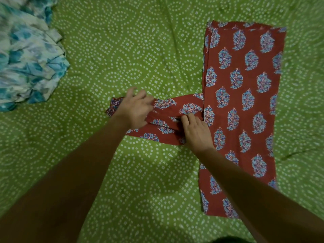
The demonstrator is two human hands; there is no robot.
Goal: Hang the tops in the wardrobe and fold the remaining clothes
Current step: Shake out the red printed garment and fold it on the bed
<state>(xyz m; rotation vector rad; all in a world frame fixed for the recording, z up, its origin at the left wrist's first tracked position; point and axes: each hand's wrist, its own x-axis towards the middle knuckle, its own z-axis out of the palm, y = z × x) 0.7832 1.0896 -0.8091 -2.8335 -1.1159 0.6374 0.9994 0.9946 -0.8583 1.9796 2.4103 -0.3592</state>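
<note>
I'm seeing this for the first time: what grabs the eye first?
A red garment with blue leaf prints lies flat at right on the green dotted bedsheet. Its sleeve sticks out leftward, where the left hand and the right hand work on it. A crumpled blue-and-white cloth sits at upper left.

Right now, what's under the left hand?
The left hand rests open on the sleeve of the rust-red block-printed cotton garment, which lies on the green dotted bedsheet. The sleeve's cuff shows beyond the wrist; the fabric directly beneath the palm is hidden.
</note>
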